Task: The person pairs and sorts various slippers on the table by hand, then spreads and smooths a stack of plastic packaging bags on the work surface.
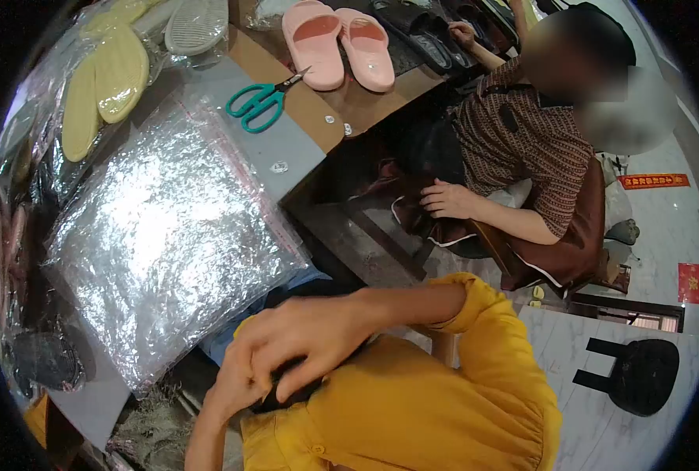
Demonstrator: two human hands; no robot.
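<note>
My right hand [306, 336] lies across my left hand [235, 379] in front of my yellow shirt. The right fingers are bent and closed over the left hand, its thumb pointing down. Most of the left fingers are hidden beneath. A dark patch shows between the hands; I cannot make out what it is, or whether either hand holds anything. Just beyond them lies a stack of clear plastic bags [169, 243], shiny and wrinkled. Green-handled scissors [264, 105] rest past the bags, blades partly apart.
Pink slippers [341, 49] stand on cardboard [381, 100] at the back. Yellow soles [118, 78] in plastic and a grey sole [196, 27] lie at upper left. Dark slippers [424, 39] are farther right. A seated person [522, 141] is across the table corner, beside a black stool [640, 377].
</note>
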